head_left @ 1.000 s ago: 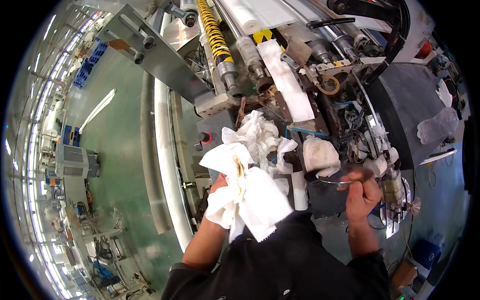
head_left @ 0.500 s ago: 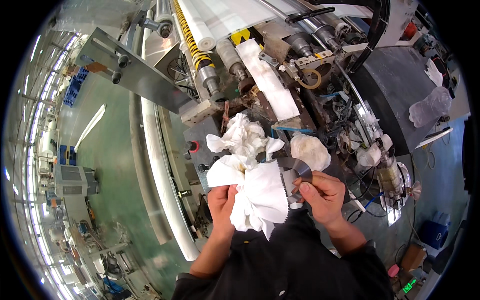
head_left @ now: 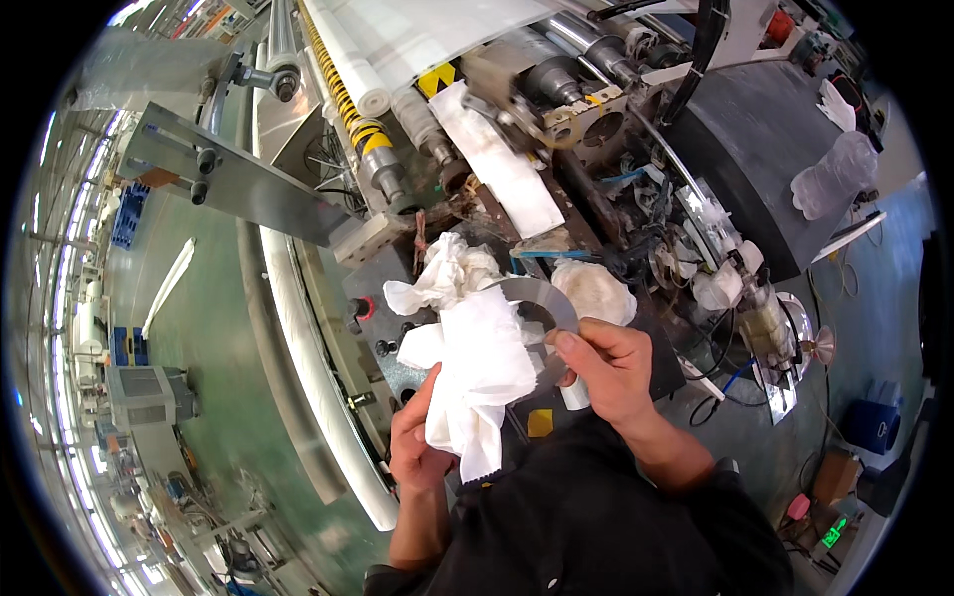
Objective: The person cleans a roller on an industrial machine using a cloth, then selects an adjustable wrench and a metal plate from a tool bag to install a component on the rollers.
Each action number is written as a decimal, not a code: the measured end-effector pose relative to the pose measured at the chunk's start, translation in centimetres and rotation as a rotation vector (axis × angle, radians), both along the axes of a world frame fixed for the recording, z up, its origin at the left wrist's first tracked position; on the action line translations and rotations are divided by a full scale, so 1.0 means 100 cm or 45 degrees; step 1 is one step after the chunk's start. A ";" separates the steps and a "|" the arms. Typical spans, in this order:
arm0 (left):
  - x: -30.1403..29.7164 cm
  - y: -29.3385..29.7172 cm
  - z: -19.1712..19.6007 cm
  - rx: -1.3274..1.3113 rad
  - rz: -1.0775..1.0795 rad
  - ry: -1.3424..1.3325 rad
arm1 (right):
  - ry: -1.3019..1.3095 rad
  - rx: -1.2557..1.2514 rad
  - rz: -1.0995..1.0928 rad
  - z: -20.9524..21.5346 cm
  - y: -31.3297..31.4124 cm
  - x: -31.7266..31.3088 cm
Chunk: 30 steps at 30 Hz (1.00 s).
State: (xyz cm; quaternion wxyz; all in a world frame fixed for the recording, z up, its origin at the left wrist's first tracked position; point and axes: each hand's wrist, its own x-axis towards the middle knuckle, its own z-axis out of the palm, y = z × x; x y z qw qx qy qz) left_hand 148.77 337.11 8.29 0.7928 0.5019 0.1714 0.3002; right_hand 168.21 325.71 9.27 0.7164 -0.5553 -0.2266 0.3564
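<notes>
A flat round metal disc (head_left: 560,304) with a hole in its middle is pinched at its right rim by my right hand (head_left: 618,375), thumb on top. My left hand (head_left: 417,447) grips a white paper-like wipe (head_left: 479,363) from below, its fingers partly hidden. The wipe covers the disc's left part, and its lower end hangs down with a jagged edge. Just beyond lie more crumpled white wipes (head_left: 447,273). A round, whitish wad (head_left: 596,294) rests right of them. Below my right fingers, a small white cylindrical piece (head_left: 574,395) shows; I cannot tell whether it is held.
Rollers and a yellow-black striped bar (head_left: 343,94) of a machine lie ahead. A long white strip (head_left: 502,164) rests on it. At left are a metal arm (head_left: 234,179) and a red button (head_left: 364,308). A clear crumpled plastic piece (head_left: 835,179) sits on the dark cover at right.
The wipe has been turned and bunched differently, and more of the disc now shows. My left hand has moved slightly down and left. A machine part near the white strip is blurred now.
</notes>
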 end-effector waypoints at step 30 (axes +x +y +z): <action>0.014 0.054 0.024 0.478 -0.006 0.217 | -1.117 0.168 0.196 0.023 -0.003 0.006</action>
